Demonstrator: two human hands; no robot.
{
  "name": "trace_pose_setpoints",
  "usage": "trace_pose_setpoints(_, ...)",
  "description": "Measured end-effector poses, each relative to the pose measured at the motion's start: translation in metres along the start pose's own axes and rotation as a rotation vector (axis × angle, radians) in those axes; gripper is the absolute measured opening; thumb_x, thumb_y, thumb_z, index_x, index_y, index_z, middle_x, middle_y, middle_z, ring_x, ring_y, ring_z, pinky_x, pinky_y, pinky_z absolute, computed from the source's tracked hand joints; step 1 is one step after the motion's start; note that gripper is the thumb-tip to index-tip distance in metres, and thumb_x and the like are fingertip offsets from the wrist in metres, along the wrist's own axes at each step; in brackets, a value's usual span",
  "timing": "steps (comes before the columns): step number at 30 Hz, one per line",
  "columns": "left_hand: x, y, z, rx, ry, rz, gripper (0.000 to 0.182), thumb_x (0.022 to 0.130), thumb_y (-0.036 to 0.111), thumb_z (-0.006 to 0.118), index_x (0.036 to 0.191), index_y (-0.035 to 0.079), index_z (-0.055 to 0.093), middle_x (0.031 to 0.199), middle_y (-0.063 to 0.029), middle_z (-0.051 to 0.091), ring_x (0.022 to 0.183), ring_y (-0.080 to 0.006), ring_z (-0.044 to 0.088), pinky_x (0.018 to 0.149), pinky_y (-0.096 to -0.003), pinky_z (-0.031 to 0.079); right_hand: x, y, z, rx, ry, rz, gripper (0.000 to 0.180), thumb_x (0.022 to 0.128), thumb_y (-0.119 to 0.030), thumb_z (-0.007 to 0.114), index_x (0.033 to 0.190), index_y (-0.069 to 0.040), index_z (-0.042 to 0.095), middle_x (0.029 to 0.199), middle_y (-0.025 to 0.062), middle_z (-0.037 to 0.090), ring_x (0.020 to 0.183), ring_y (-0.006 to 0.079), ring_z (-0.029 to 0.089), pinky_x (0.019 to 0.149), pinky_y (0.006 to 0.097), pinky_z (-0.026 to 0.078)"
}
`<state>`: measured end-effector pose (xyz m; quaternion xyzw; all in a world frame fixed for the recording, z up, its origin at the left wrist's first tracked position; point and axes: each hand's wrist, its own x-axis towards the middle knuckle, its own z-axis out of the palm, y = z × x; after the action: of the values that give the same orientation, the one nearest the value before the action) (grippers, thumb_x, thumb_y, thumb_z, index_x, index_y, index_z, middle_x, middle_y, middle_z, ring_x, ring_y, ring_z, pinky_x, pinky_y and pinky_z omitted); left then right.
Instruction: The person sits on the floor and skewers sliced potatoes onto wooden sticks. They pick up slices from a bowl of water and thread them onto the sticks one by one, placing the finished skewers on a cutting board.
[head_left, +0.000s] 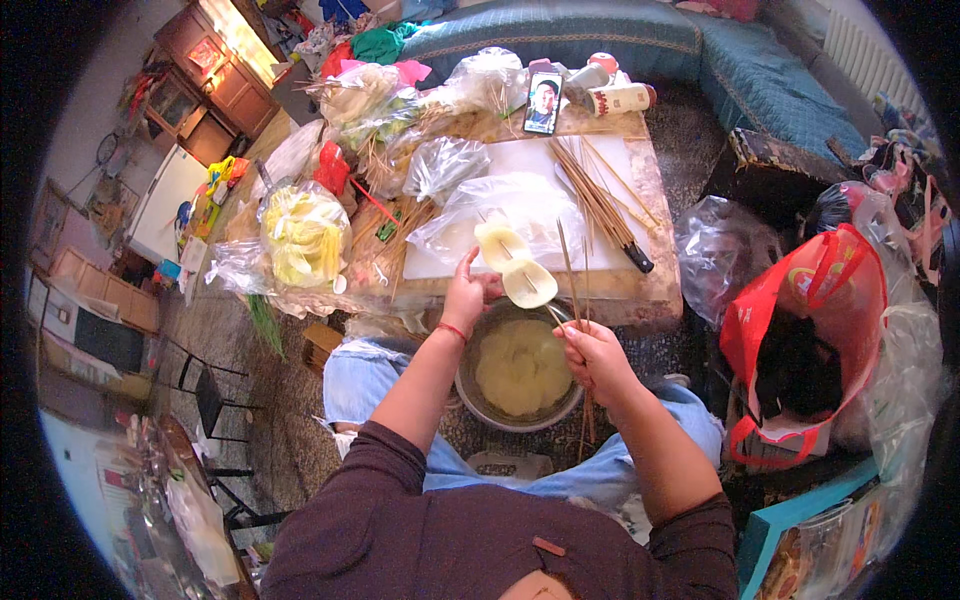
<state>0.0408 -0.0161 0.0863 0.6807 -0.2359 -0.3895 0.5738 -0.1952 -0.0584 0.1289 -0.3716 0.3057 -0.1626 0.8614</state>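
Several bamboo skewers are held in my right hand, over the right rim of a metal bowl. One skewer slants up to the left and runs through pale, thin slices, which look like potato. My left hand is just left of these slices, thumb raised and fingers apart; whether a fingertip touches them is unclear. Below both hands, between my knees, the metal bowl contains more pale slices, apparently in liquid.
On the wooden table lie a white board, a clear plastic bag, a bundle of skewers and a black-handled knife. A phone stands behind them. Bagged leafy vegetables sit left; a red bag stands right.
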Motion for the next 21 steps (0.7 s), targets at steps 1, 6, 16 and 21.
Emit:
trace_pose_setpoints(1, 0.004, -0.004, -0.005, 0.122, 0.002, 0.07, 0.051, 0.086, 0.013, 0.05, 0.134, 0.012, 0.031, 0.085, -0.0062, 0.06, 0.069, -0.0162, 0.059, 0.061, -0.0322, 0.05, 0.005, -0.005, 0.007, 0.057, -0.027, 0.01, 0.016, 0.089, -0.019, 0.049, 0.094, -0.004, 0.052, 0.058, -0.0045, 0.039, 0.04, 0.0046, 0.031, 0.035, 0.0192, 0.023)
trace_pose_setpoints(6, 0.027, -0.017, -0.009, 0.576, -0.11, 0.037, 0.04, 0.082, 0.013, 0.055, 0.118, -0.003, 0.049, 0.092, -0.0138, 0.063, 0.07, -0.0161, 0.061, 0.059, -0.0272, 0.05, 0.027, -0.007, 0.019, 0.172, 0.041, 0.015, 0.015, 0.09, -0.018, 0.048, 0.093, -0.004, 0.052, 0.056, -0.0032, 0.041, 0.039, 0.0058, 0.032, 0.035, 0.0204, 0.023)
trace_pose_setpoints(16, 0.004, 0.065, 0.008, 0.951, 0.462, 1.046, 0.037, 0.068, 0.013, 0.062, 0.105, 0.011, 0.059, 0.089, -0.0077, 0.058, 0.09, -0.0237, 0.054, 0.079, -0.0395, 0.041, 0.009, -0.005, 0.021, 0.062, 0.172, -0.053, 0.013, 0.089, -0.018, 0.048, 0.092, -0.006, 0.051, 0.053, -0.0039, 0.036, 0.039, 0.0074, 0.03, 0.036, 0.0224, 0.023)
trace_pose_setpoints(21, 0.027, 0.073, -0.003, 1.28, 0.299, 0.978, 0.019, 0.069, 0.017, 0.06, 0.088, 0.014, 0.06, 0.09, -0.005, 0.059, 0.092, -0.0212, 0.054, 0.085, -0.0414, 0.037, -0.001, -0.002, 0.017, -0.02, 0.147, -0.065, 0.015, 0.088, -0.017, 0.048, 0.092, -0.004, 0.052, 0.054, -0.004, 0.037, 0.04, 0.0068, 0.032, 0.036, 0.0225, 0.024)
